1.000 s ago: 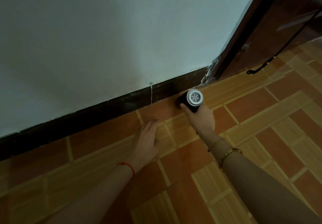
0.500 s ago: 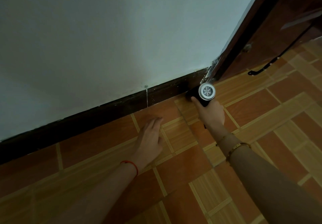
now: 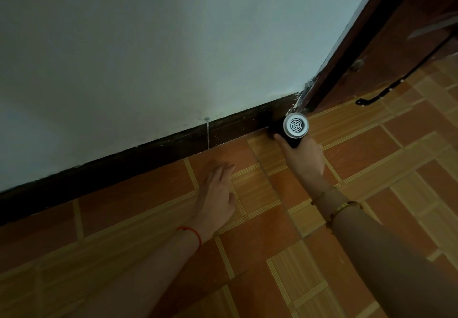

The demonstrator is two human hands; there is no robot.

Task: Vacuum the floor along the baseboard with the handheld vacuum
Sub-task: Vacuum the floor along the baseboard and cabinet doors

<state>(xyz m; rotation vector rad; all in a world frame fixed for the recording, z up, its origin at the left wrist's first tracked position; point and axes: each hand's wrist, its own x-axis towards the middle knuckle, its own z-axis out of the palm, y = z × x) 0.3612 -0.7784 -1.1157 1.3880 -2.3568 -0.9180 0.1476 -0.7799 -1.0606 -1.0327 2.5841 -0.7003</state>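
Note:
My right hand (image 3: pixel 305 159) grips the black handheld vacuum (image 3: pixel 292 128), whose round silver rear grille faces me. The vacuum's front end points at the dark baseboard (image 3: pixel 158 151), close to the corner by the door frame; its nozzle is hidden behind the body. My left hand (image 3: pixel 218 196) rests flat on the orange tiled floor (image 3: pixel 260 238), fingers together, a little left of the vacuum. A red string circles my left wrist and gold bracelets sit on my right wrist.
A pale wall (image 3: pixel 173 45) rises above the baseboard. A dark wooden door frame and door (image 3: pixel 386 45) stand at the right. A black cable (image 3: pixel 386 89) lies on the floor in front of the door.
My right hand has slid the vacuum to the right along the baseboard, toward the door-frame corner. My left hand stays flat on the floor, having followed slightly.

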